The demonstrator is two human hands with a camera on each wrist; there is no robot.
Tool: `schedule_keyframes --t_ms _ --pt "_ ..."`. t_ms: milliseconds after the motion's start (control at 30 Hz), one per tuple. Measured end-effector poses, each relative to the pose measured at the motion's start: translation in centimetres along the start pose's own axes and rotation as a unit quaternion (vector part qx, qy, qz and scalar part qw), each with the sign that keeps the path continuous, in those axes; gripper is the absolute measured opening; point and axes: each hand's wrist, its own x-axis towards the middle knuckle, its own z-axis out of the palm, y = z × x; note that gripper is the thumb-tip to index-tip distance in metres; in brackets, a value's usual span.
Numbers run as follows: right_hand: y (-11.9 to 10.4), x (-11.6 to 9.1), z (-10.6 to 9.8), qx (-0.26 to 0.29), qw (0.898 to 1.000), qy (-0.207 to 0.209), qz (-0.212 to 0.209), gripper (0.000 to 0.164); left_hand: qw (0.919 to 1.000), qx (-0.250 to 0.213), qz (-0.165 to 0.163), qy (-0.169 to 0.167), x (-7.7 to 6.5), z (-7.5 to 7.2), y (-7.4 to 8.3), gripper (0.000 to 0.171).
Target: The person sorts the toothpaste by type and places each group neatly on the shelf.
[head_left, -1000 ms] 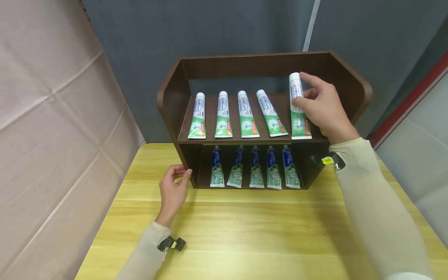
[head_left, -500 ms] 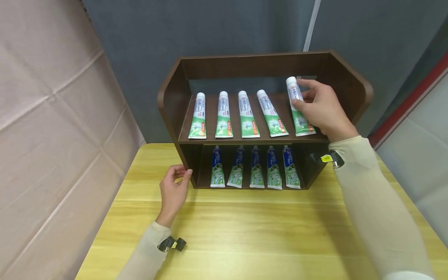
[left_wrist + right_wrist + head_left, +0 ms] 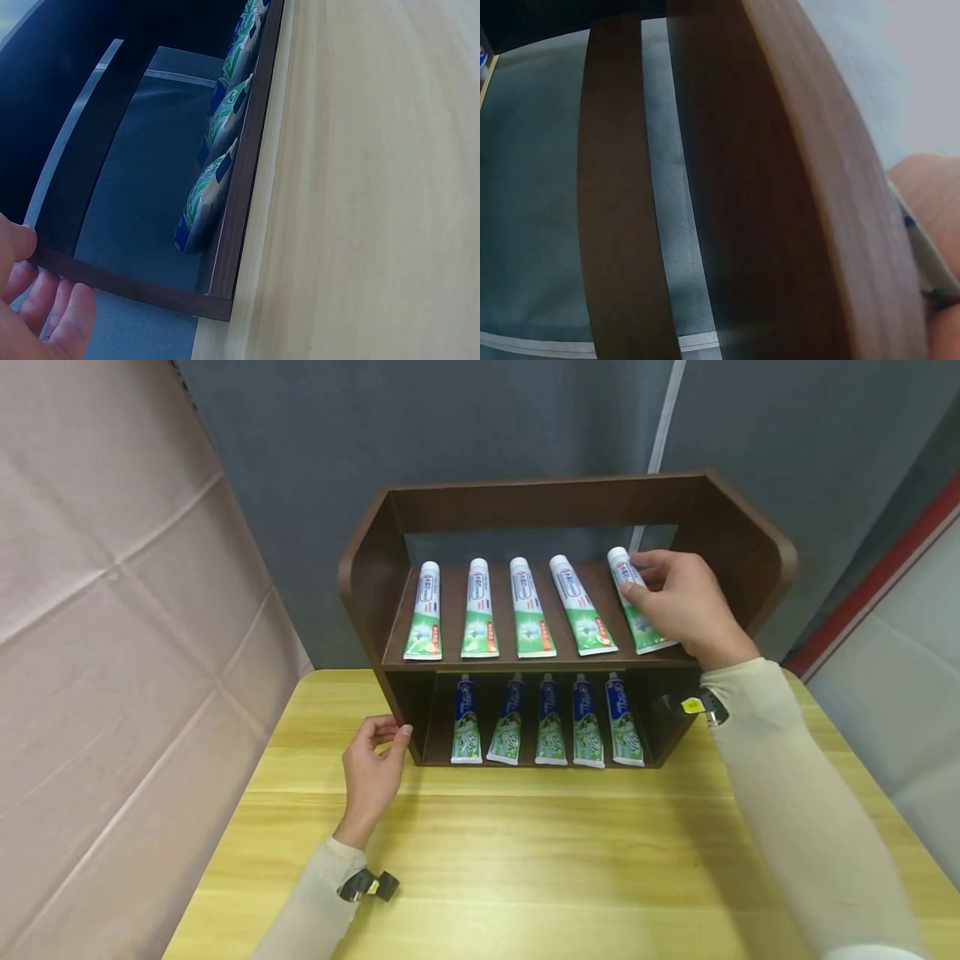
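In the head view my right hand (image 3: 686, 602) pinches the rightmost white-and-green toothpaste tube (image 3: 626, 568) between thumb and fingers. Its cap points to the back, and its flat end lies close to the front edge of the upper shelf. Several matching tubes (image 3: 524, 602) lie in a row to its left. My left hand (image 3: 372, 770) grips the lower left side panel of the dark brown rack (image 3: 551, 503), thumb at the front edge and fingers outside. The left wrist view shows the same hand (image 3: 45, 300) at the panel. In the right wrist view, skin (image 3: 934, 187) shows behind a board.
Several blue-and-green toothpaste tubes (image 3: 550, 727) lie side by side on the rack's lower shelf. The rack stands on a yellow wood-grain table (image 3: 525, 860). A grey wall (image 3: 525, 418) rises behind it, and pale quilted sheeting (image 3: 135, 652) hangs on the left.
My right hand has lowered the toothpaste tube onto the upper shelf, its cap end moving down and slightly left and its flat end slightly right. My left hand has stayed in place.
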Motion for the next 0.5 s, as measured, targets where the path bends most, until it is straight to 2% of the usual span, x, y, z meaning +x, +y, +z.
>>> schedule_keyframes --t_ms 500 --pt "-0.45 -0.09 0.18 -0.068 0.997 0.020 -0.003 0.051 0.9999 0.001 0.011 0.002 0.24 -0.07 -0.09 0.026"
